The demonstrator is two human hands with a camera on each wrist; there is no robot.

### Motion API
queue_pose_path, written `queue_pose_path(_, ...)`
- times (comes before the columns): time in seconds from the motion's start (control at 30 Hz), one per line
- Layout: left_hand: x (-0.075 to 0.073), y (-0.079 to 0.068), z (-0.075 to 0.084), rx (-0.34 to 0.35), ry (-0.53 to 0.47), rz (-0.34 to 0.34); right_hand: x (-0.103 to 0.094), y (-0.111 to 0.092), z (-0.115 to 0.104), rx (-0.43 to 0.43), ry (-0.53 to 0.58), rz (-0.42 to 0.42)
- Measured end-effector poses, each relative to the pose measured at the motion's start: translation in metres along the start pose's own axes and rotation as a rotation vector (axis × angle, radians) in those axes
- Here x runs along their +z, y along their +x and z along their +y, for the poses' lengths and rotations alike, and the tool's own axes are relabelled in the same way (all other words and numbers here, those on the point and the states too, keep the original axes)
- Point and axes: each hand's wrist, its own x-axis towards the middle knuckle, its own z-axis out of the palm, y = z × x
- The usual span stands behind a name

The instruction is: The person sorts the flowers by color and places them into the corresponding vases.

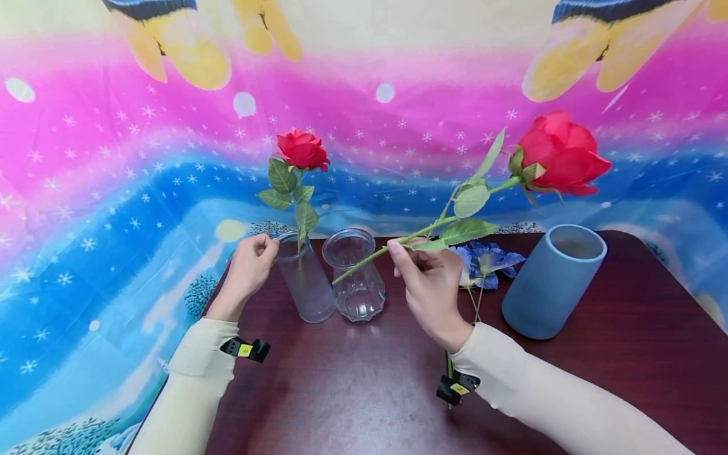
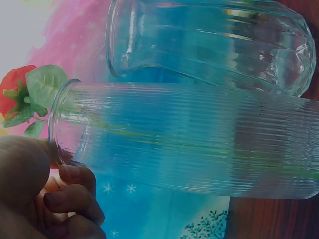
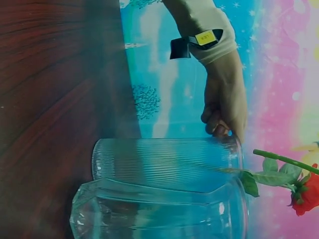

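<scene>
pinching at the rim, between thumb and bent fingers of the bare left hand [image 1: 248,266], a tall, ribbed, clear glass vase [image 1: 311,296], upright on a dark reddish-brown table [image 1: 352,392]. bearing within that glass a red rose with green leaves [image 1: 303,150], blooming above the mouth, with stem dimly visible through the ribbed wall.

grasping in the bare right hand [image 1: 435,287], between thumb and fingers, the green stem of a second red rose, full-headed and leafy [image 1: 563,155]. lifted off the table, slanting, with bloom up to the right and stem end down to the left; in the right wrist view, near the mouth of the ribbed vase and outside it.

showing, just beside the ribbed vase, a shorter, clear glass vase with flared lip and faceted base [image 1: 361,302]; cannot tell whether touching. behind the right hand, lying on the table, partly hidden, blue-violet flowers with thin stems [image 1: 493,260]. farther right, standing near, a matte blue cylindrical vase [image 1: 552,287].

wearing cream sleeves [image 1: 546,373] and, at the wrists, black devices with yellow labels [image 1: 244,349]. backed by a pink, blue and cream backdrop printed with white snowflakes [image 1: 370,126].
</scene>
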Motion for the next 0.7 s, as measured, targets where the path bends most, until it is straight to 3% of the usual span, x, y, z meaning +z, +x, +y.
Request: queue_pose_path(0.7, 0.000, 0.000, 0.000, 0.004, -0.023, -0.015, 0.022, 0.018, -0.004, 0.003, -0.049, -0.017)
